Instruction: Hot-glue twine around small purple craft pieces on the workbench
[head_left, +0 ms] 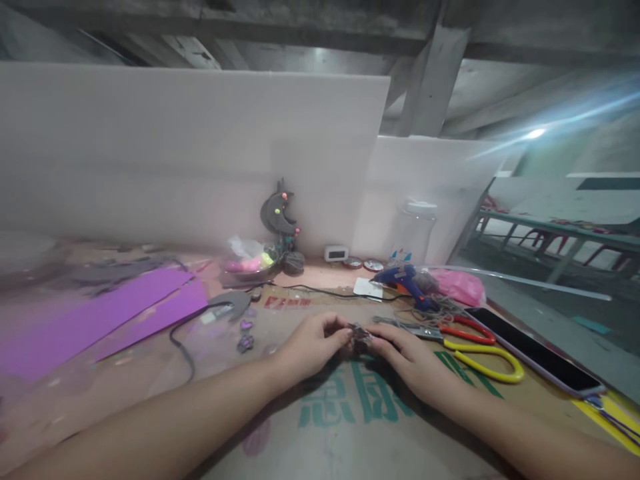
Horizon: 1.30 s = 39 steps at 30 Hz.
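My left hand (320, 343) and my right hand (405, 353) meet over the cardboard, both closed on one small dark grey piece (360, 339). Thumbs and fingertips pinch it from either side, and they partly cover it, so its exact kind does not show. Left of my left hand lie a small purple-and-grey heart (247, 325) and a small purple-and-grey cutout (245, 343). Beyond my right hand rests a blue hot glue gun (407, 283). Scissors with red and yellow handles (483, 360) lie just right of my right hand.
Purple sheets (125, 320) lie at left. A grey moon ornament (278, 212) stands at the back beside a bowl (247, 277). A clear bottle (417, 233), a pink bag (460, 285) and a phone (535, 350) are at right. A black cord (320, 291) crosses the cardboard.
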{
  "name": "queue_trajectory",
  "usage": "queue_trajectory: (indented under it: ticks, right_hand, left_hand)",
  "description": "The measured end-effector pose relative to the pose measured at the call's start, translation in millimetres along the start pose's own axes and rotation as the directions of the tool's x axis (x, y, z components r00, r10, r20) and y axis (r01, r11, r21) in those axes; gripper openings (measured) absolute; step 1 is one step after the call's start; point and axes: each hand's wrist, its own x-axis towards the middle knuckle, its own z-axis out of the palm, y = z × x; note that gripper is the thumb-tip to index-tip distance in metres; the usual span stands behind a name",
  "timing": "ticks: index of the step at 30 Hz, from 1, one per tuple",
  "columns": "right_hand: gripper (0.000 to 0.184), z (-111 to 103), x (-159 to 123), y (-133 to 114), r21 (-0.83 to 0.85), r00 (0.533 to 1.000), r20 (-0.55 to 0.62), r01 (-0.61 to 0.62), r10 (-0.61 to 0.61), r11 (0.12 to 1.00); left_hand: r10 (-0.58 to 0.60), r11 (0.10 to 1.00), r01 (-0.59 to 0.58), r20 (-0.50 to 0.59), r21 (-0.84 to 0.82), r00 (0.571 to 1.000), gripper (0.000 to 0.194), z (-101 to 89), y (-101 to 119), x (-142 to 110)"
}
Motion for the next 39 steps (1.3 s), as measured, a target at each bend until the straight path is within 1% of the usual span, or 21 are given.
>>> queue_trajectory:
  ticks: [4,8,10,12,15,17,19,22,24,26,29,32,33,35,37,39]
  right_hand:
    - [0.029,1,1,1,-0.001,1.0,-0.001,0.002,-0.002,1.0]
    - [0.028,1,0,-2,0.006,1.0,-0.008,0.019,-0.019,1.0]
    - [0.03,1,-1,-2,0.013,1.0,0.003,0.022,-0.022,1.0]
    - [0.033,0,0,2,0.01,1.0,-0.021,0.004,-0.004,1.0]
    - [0.038,-5,9,19,-0.036,0.987,-0.156,-0.034,0.028,0.999]
    - [0.039,-9,18,36,-0.091,0.973,-0.233,-0.024,0.002,0.996]
    - [0.039,-13,26,52,-0.157,0.97,-0.239,0.007,-0.045,0.988]
    - [0.039,-15,29,65,-0.281,0.981,-0.171,0.042,-0.093,0.959]
    - [0.037,-15,25,60,-0.333,0.981,-0.145,0.076,-0.131,0.94]
    - [0.033,-15,20,48,-0.344,0.974,-0.149,0.113,-0.173,0.932]
    - [0.025,-12,10,23,-0.325,0.966,-0.14,0.161,-0.216,0.932]
    - [0.025,-6,-1,6,-0.266,0.966,-0.091,0.21,-0.242,0.941]
    - [0.025,-4,-4,2,-0.238,0.964,-0.08,0.229,-0.254,0.944]
    - [0.026,-1,-8,-3,-0.179,0.962,-0.084,0.243,-0.26,0.954]
    - [0.026,2,-10,-5,-0.115,0.969,-0.112,0.208,-0.221,0.971]
    - [0.026,3,-9,-7,-0.042,0.983,-0.117,0.139,-0.143,0.989]
  left_hand:
    - [-0.02,1.0,0.02,-0.004,0.007,1.0,0.017,0.2,-3,1]
    - [0.012,1.0,-0.013,0.001,0.02,1.0,0.017,-0.4,-3,1]
    - [0.026,0.999,-0.026,-0.001,0.03,1.0,0.018,0.0,-2,0]
    - [0.023,0.999,-0.022,-0.012,0.031,1.0,0.019,0.9,-1,0]
    - [-0.006,1.0,0.006,-0.014,-0.014,1.0,0.022,1.9,-4,1]
    - [-0.019,0.999,0.019,-0.011,-0.041,1.0,0.023,1.9,-7,2]
    - [-0.023,0.999,0.022,-0.021,-0.031,1.0,0.023,1.5,-10,4]
    - [-0.016,1.0,0.016,-0.042,0.005,0.999,0.021,0.6,-12,5]
    - [0.001,1.0,0.0,-0.056,0.015,0.998,0.02,0.2,-13,5]
    - [0.015,1.0,-0.016,-0.063,-0.002,0.998,0.02,0.1,-13,5]
    - [-0.002,0.999,0.0,-0.062,-0.034,0.998,0.017,0.3,-12,5]
    - [-0.009,1.0,0.01,-0.063,0.009,0.998,0.014,0.9,-6,2]
    - [0.015,0.999,-0.012,-0.061,0.047,0.998,0.015,1.2,-3,-1]
    - [0.116,0.981,-0.108,-0.043,0.158,0.992,0.02,2.1,4,-7]
    - [0.243,0.928,-0.231,-0.008,0.292,0.97,0.029,3.3,9,-15]
    - [0.354,0.848,-0.344,0.052,0.403,0.934,0.034,4.2,12,-21]
